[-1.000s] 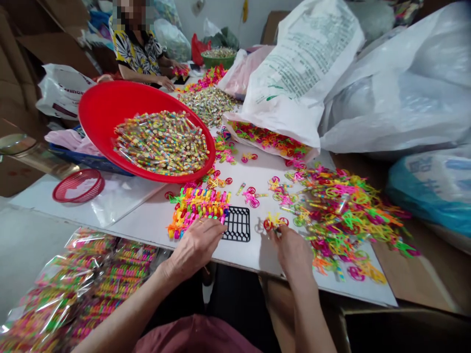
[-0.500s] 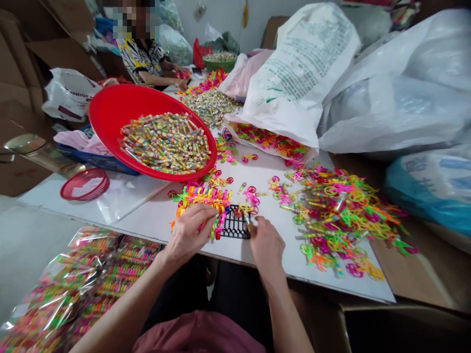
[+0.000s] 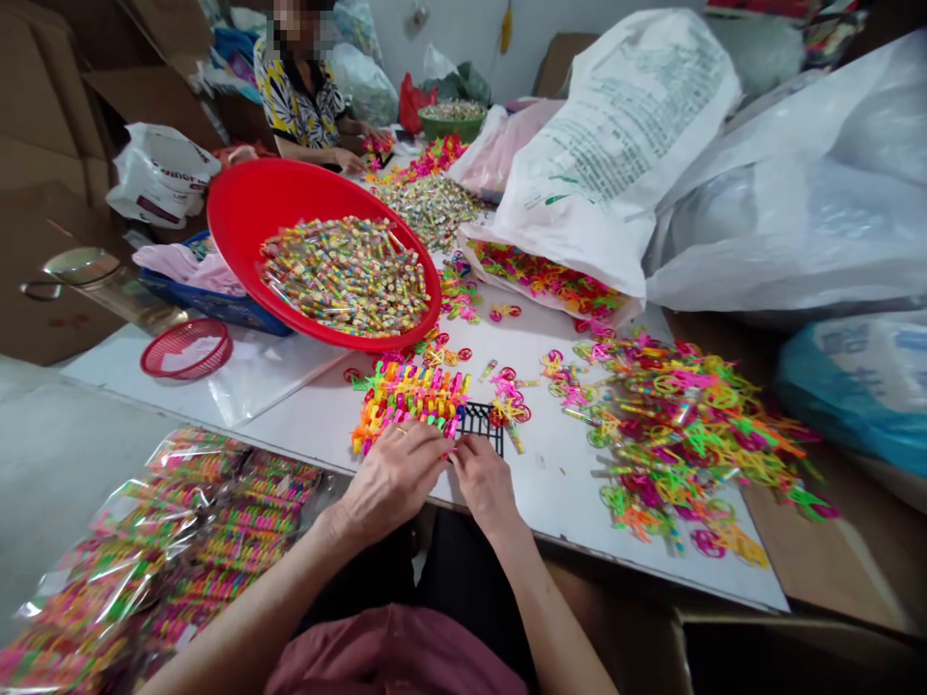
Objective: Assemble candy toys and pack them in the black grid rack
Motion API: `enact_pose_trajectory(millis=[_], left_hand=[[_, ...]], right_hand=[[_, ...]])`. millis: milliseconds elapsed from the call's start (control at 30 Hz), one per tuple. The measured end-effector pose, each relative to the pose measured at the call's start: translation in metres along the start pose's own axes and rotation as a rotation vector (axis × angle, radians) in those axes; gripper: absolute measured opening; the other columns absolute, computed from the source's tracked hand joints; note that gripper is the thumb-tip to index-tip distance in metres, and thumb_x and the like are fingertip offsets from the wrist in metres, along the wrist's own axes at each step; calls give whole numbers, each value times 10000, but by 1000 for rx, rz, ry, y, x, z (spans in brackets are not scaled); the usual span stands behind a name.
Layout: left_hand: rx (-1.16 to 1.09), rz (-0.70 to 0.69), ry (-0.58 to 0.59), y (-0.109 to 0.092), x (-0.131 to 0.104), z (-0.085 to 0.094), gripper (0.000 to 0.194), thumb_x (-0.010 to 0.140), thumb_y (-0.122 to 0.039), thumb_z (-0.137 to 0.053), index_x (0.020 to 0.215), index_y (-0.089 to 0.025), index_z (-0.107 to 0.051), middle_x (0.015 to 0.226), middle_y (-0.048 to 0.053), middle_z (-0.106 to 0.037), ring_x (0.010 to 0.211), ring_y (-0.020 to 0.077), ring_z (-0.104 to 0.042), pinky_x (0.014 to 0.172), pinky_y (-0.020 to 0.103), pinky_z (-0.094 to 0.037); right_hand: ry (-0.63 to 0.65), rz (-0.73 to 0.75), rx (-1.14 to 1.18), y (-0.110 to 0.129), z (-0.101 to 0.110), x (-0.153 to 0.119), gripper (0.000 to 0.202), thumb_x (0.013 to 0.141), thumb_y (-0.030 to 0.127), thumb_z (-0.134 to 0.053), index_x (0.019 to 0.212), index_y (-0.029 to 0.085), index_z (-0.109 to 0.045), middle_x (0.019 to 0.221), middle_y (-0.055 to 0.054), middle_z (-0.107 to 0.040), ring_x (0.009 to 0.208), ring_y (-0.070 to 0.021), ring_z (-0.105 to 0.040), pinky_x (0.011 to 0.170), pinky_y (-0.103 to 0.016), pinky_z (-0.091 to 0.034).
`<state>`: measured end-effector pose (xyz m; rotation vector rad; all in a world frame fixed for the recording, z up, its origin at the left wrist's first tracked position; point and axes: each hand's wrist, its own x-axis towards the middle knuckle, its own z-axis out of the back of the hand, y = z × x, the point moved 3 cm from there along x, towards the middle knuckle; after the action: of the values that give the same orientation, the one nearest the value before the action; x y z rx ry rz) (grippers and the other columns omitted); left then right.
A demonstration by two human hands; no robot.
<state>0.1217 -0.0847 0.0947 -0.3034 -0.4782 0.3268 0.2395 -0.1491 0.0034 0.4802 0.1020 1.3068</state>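
Note:
A black plastic grid rack (image 3: 481, 419) lies near the table's front edge. Its left part is covered by packed rows of bright plastic toy pieces (image 3: 412, 394); bare slots show at the right. My left hand (image 3: 395, 478) rests over the lower rows, fingers pinched together. Right against its fingertips, my right hand (image 3: 484, 483) is closed at the rack's lower edge. A bit of magenta shows between them, but what the fingers hold is mostly hidden. Beside the rack's right end lies a small patterned tube (image 3: 516, 438) with red and yellow rings (image 3: 507, 413).
A tilted red basin (image 3: 242, 208) holds many small wrapped tubes. Right of me spreads a heap of colourful toy pieces (image 3: 666, 415), below an open white sack (image 3: 615, 135). Packed bags (image 3: 152, 550) lie at lower left. A co-worker (image 3: 300, 106) sits across the table.
My right hand has moved left from the rack's right end to meet my left hand at its lower edge. The view has shifted slightly left.

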Motion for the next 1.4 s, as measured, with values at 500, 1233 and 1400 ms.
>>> enact_pose_trajectory(millis=[500,1233,1400], left_hand=[[77,-52,88,6,-1,-23,235,893,-174,-416,1067,-150,-572,984,84,-613,938,200,-555,847,379,-459],[31,-11,139,1,2,-19,226,896,-159,-408,1057,-162,-567,934,74,-610,915,185,-563,826,341,-471],[15,-5,130,1,2,-21,226,890,-155,-425,1058,-166,-574,939,69,-612,904,179,-555,821,339,-470]], right_hand=[[31,200,-116,-2,0,-4,172,884,111,-440,992,156,-566,946,-74,-577,906,-199,-532,839,-320,-460],[472,530,141,-23,15,43,140,792,168,-485,904,125,-558,877,-86,-581,785,-173,-527,713,-263,-421],[433,491,206,-26,15,39,97,779,167,-493,853,150,-552,842,-63,-563,753,-164,-507,688,-263,-407]])
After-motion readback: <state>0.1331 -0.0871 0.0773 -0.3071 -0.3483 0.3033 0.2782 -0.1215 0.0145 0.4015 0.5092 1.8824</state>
